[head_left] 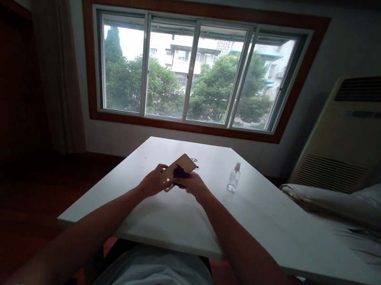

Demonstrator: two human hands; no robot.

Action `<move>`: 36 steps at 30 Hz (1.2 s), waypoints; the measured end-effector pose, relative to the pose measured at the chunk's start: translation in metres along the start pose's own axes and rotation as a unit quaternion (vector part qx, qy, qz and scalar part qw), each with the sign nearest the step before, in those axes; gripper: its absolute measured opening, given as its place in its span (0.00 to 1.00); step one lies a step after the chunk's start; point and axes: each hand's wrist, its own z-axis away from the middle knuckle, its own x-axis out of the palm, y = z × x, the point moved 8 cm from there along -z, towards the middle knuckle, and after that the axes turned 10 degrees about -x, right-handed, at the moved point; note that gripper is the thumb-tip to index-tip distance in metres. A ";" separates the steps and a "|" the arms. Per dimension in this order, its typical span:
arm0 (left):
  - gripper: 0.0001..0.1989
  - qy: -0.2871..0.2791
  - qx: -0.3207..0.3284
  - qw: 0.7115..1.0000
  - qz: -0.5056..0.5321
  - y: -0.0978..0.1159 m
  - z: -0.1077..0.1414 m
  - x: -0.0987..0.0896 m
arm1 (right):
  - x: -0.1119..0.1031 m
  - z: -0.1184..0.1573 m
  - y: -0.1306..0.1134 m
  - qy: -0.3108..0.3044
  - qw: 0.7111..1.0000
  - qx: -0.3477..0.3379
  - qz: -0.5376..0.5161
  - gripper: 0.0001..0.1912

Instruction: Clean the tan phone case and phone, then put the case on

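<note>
A tan phone case (184, 162) with holes near its lower end is tilted above the white table. My left hand (154, 181) grips its lower left edge. In my right hand (195, 184) is a bunched dark purple cloth (181, 172), pressed against the face of the case. Behind the case, a small thin dark-and-clear object (197, 166) lies on the table, partly hidden; I cannot make out what it is. To the right stands a clear spray bottle (233, 180), upright, with some liquid at its bottom.
The white table (176, 229) reaches from my lap toward the wall under a wide window (190, 72). A standing air conditioner (354, 134) is at the right, beside a pale cushioned seat (379, 206). A curtain (60, 64) hangs at the left.
</note>
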 end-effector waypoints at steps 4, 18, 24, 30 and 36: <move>0.29 -0.002 -0.004 1.000 -0.014 -0.001 -0.001 -0.001 | -0.020 -0.005 -0.012 0.036 0.997 -0.013 -0.062 0.16; 0.31 -0.014 -0.012 1.000 0.008 0.000 0.000 0.001 | -0.034 -0.013 -0.018 0.095 0.984 -0.066 -0.136 0.16; 0.32 -0.058 0.011 0.994 0.087 0.001 -0.002 0.008 | -0.038 -0.010 -0.026 0.117 0.984 -0.131 -0.036 0.19; 0.33 -0.091 0.015 0.982 0.166 0.003 -0.002 0.010 | -0.037 -0.006 -0.035 0.130 0.970 -0.193 0.065 0.20; 0.34 -0.106 -0.013 0.969 0.224 -0.002 -0.005 0.017 | -0.039 -0.011 -0.030 0.129 0.965 -0.204 0.104 0.20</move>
